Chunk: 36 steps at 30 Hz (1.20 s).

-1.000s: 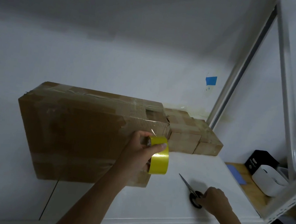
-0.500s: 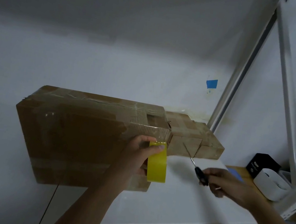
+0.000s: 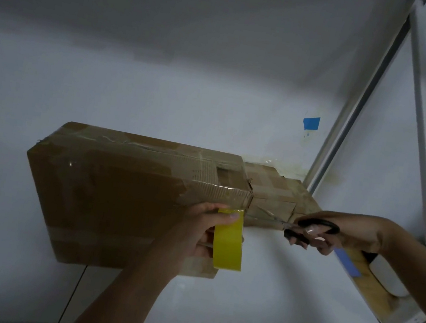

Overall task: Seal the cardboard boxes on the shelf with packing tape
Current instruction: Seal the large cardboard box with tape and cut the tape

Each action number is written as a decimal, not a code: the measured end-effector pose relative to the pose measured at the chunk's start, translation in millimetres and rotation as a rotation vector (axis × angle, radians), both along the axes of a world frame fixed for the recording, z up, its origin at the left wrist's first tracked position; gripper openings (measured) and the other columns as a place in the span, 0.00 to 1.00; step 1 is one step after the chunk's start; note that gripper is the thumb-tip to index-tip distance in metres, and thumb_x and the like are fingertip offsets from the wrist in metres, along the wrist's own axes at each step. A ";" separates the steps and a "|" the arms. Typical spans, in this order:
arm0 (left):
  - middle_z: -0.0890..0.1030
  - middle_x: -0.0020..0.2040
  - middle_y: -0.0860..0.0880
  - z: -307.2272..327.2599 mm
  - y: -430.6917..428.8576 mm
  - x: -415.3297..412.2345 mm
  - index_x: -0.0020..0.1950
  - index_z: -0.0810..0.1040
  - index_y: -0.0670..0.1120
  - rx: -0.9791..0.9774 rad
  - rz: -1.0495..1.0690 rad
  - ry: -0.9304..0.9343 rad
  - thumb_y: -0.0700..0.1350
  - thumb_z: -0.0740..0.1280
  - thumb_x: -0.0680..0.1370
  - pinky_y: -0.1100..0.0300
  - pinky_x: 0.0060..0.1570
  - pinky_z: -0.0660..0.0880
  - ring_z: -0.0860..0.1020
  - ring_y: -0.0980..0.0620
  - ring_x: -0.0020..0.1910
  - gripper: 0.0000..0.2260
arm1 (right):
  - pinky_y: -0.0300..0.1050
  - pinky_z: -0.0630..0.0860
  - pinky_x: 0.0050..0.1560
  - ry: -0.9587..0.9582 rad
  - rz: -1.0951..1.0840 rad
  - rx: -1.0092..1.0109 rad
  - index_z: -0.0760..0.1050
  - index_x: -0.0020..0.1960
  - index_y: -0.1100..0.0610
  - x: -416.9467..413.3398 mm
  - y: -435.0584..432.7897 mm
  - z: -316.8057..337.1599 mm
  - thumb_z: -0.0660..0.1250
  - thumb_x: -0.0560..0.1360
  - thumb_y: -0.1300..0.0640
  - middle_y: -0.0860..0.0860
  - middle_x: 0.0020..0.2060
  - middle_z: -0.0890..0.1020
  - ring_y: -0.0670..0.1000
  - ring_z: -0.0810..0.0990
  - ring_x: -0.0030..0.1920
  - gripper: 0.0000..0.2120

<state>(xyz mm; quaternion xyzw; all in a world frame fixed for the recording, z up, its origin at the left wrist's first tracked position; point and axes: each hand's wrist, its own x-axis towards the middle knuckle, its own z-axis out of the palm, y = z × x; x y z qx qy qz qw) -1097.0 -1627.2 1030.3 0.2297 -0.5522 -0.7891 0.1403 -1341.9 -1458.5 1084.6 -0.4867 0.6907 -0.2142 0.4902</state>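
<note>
On the white shelf (image 3: 269, 294), the large box (image 3: 118, 197) looks largely taped; the left hand (image 3: 196, 230) grips the yellow roll (image 3: 228, 244) against it while the right hand (image 3: 339, 232) holds scissors (image 3: 307, 228) at the strand (the cut, I judge, not yet made).

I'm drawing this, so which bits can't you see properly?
Head view only:
- scissors blades: thin and dim, open or closed unclear.
- tape roll: core hidden by the left hand.
- white container: partly behind the right forearm.
- Below the shelf: cut off by the bottom edge.
</note>
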 end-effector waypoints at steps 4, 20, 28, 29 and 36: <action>0.86 0.40 0.48 1.2 -1.7 0.6 0.63 0.77 0.47 -0.014 0.000 -0.013 0.43 0.73 0.75 0.57 0.32 0.81 0.86 0.50 0.36 0.17 | 0.39 0.61 0.33 -0.027 -0.049 -0.006 0.76 0.58 0.67 -7.1 -2.9 -0.1 0.73 0.67 0.39 0.58 0.43 0.72 0.48 0.65 0.36 0.34; 0.86 0.36 0.49 3.9 0.4 -0.2 0.57 0.78 0.47 0.010 -0.017 -0.012 0.41 0.72 0.75 0.58 0.29 0.80 0.85 0.50 0.34 0.12 | 0.41 0.59 0.33 0.013 -0.055 -0.048 0.77 0.50 0.65 3.6 -14.3 7.4 0.71 0.68 0.44 0.51 0.34 0.74 0.45 0.66 0.31 0.24; 0.86 0.35 0.49 7.3 1.4 1.0 0.59 0.77 0.46 0.022 -0.011 -0.008 0.41 0.72 0.75 0.59 0.28 0.79 0.85 0.50 0.33 0.14 | 0.38 0.63 0.33 0.101 -0.036 -0.051 0.79 0.50 0.63 16.1 -31.9 19.2 0.71 0.69 0.43 0.55 0.37 0.73 0.46 0.67 0.34 0.22; 0.86 0.35 0.49 7.0 1.3 1.4 0.60 0.77 0.46 0.018 -0.008 -0.011 0.41 0.72 0.75 0.58 0.29 0.80 0.85 0.50 0.33 0.14 | 0.38 0.63 0.33 0.128 -0.041 -0.052 0.79 0.51 0.64 16.1 -32.6 19.7 0.71 0.69 0.43 0.55 0.37 0.73 0.46 0.68 0.33 0.24; 0.85 0.44 0.45 7.1 2.2 1.3 0.59 0.78 0.47 0.006 0.020 -0.015 0.43 0.74 0.73 0.56 0.33 0.81 0.85 0.49 0.36 0.15 | 0.33 0.59 0.27 0.102 -0.069 -0.065 0.82 0.42 0.57 19.7 -34.3 21.6 0.73 0.69 0.49 0.50 0.30 0.73 0.45 0.63 0.29 0.10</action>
